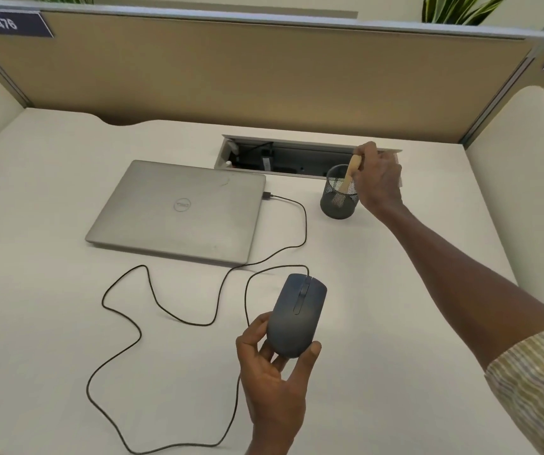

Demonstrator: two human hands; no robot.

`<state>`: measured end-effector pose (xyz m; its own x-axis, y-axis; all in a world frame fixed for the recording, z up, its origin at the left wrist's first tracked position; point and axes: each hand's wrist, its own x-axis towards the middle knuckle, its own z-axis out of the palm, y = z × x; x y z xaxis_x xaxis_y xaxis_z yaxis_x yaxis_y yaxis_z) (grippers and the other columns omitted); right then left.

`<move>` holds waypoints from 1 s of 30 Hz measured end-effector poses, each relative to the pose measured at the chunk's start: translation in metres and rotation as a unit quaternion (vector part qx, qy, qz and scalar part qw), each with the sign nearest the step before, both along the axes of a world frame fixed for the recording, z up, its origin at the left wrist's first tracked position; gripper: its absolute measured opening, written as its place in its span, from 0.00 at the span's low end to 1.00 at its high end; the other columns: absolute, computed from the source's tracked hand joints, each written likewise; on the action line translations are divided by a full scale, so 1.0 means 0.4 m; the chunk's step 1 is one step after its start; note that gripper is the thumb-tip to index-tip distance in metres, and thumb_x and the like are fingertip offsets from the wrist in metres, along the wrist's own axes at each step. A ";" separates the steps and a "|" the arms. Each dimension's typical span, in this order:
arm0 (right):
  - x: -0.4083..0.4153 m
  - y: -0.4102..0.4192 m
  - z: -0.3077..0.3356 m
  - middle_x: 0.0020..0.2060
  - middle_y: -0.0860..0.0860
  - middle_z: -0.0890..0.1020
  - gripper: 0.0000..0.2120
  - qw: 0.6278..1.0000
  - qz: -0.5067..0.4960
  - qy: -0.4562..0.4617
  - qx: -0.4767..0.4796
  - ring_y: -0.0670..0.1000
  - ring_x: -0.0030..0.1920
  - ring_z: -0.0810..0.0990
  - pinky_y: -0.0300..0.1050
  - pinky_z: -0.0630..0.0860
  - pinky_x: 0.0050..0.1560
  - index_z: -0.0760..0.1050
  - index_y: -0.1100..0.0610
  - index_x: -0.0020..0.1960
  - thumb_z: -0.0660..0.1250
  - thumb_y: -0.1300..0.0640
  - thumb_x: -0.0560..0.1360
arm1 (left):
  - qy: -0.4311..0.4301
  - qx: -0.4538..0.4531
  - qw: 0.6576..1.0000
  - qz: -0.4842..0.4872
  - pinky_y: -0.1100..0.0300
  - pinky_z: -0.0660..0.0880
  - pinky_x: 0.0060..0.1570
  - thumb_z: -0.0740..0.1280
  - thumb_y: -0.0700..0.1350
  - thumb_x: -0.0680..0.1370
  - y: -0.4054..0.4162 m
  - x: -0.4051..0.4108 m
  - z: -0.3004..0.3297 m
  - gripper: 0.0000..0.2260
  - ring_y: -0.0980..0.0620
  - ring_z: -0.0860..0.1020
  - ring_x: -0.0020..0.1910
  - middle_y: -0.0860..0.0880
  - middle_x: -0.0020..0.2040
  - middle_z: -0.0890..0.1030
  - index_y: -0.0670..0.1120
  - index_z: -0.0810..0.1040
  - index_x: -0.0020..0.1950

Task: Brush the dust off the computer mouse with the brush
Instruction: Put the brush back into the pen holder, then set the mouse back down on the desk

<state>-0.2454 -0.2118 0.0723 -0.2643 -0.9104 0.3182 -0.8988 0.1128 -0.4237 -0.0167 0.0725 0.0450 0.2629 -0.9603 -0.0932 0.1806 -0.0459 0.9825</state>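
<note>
The left hand (272, 366) grips the rear end of the dark grey, rounded plastic computer mouse (296, 315), thumb curled on one side and fingers on the other, holding it raised above the pale off-white surface (50, 224) with its buttons and scroll wheel facing up. The right hand (377, 178) reaches out beyond the mouse, its fingers pinched round the top of the light wooden handle of the brush (349, 175), whose lower end stands inside the round black wire-mesh cup (339, 198) (the bristles are hard to make out through the mesh).

A thin black cable (152, 297) runs from the front of the mouse, loops loosely across the surface to the left of the mouse, and ends at a plug in the side of the closed silver laptop (178, 208), which lies flat beyond and left of the mouse. The mesh cup stands beyond the mouse, just right of the laptop. Behind the cup, an open rectangular grey cable tray (283, 159) is sunk into the surface, and beyond it rises a tan fabric partition (231, 67).
</note>
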 end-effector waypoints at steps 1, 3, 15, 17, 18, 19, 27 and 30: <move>0.001 -0.001 -0.001 0.53 0.61 0.81 0.16 1.000 0.004 -0.002 0.003 0.63 0.58 0.74 0.57 0.69 0.58 0.73 0.57 0.62 0.64 0.64 0.75 | 0.000 0.000 1.000 -0.001 0.63 0.81 0.48 0.82 0.42 0.60 0.000 -0.001 0.001 0.31 0.50 0.83 0.57 0.61 0.61 0.79 0.59 0.75 0.56; -0.001 -0.002 -0.002 0.53 0.61 0.81 0.17 1.000 0.007 -0.008 0.008 0.63 0.60 0.73 0.57 0.68 0.59 0.73 0.56 0.63 0.64 0.64 0.75 | 0.003 -0.003 1.000 -0.002 0.63 0.81 0.48 0.82 0.47 0.59 -0.002 -0.005 0.004 0.30 0.49 0.83 0.58 0.61 0.61 0.79 0.60 0.75 0.57; -0.023 -0.013 -0.023 0.53 0.59 0.81 0.17 0.997 0.015 -0.044 0.057 0.61 0.62 0.70 0.55 0.65 0.58 0.74 0.53 0.63 0.68 0.62 0.76 | -0.007 -0.010 1.000 -0.023 0.61 0.81 0.47 0.82 0.47 0.58 -0.005 -0.012 -0.008 0.30 0.46 0.83 0.57 0.58 0.62 0.79 0.61 0.75 0.56; -0.032 -0.020 -0.022 0.57 0.58 0.80 0.17 0.998 0.017 -0.035 0.054 0.62 0.63 0.70 0.57 0.67 0.59 0.76 0.52 0.63 0.69 0.61 0.75 | -0.005 -0.014 1.000 -0.023 0.61 0.81 0.46 0.82 0.46 0.58 -0.006 -0.013 -0.009 0.30 0.46 0.82 0.58 0.59 0.62 0.79 0.62 0.75 0.56; -0.036 -0.024 -0.022 0.59 0.57 0.79 0.18 0.998 0.018 -0.026 0.055 0.63 0.64 0.69 0.58 0.68 0.60 0.76 0.52 0.65 0.69 0.60 0.76 | -0.004 -0.015 1.000 -0.024 0.61 0.81 0.46 0.82 0.47 0.58 -0.006 -0.013 -0.009 0.30 0.46 0.82 0.57 0.59 0.62 0.79 0.62 0.75 0.56; -0.039 -0.025 -0.023 0.62 0.58 0.78 0.19 0.998 0.016 -0.020 0.060 0.63 0.66 0.69 0.59 0.69 0.61 0.75 0.52 0.67 0.68 0.59 0.76 | -0.003 -0.015 1.000 -0.024 0.61 0.81 0.46 0.82 0.47 0.58 -0.008 -0.014 -0.008 0.30 0.46 0.83 0.57 0.59 0.62 0.78 0.63 0.75 0.55; -0.007 0.108 -0.008 0.55 0.60 0.82 0.16 0.993 -0.005 -0.106 -0.059 0.61 0.57 0.77 0.45 0.66 0.61 0.78 0.62 0.61 0.68 0.56 0.76 | 0.012 -0.016 1.000 -0.023 0.63 0.81 0.48 0.82 0.47 0.60 -0.018 -0.026 0.009 0.29 0.48 0.82 0.58 0.61 0.61 0.78 0.61 0.74 0.56; 0.056 0.253 0.016 0.48 0.57 0.86 0.09 0.978 -0.043 -0.190 -0.073 0.55 0.47 0.81 0.50 0.77 0.55 0.83 0.61 0.52 0.68 0.56 0.79 | 0.017 -0.012 1.000 -0.017 0.63 0.81 0.48 0.82 0.44 0.62 -0.018 -0.032 0.009 0.28 0.48 0.82 0.58 0.59 0.61 0.78 0.61 0.74 0.56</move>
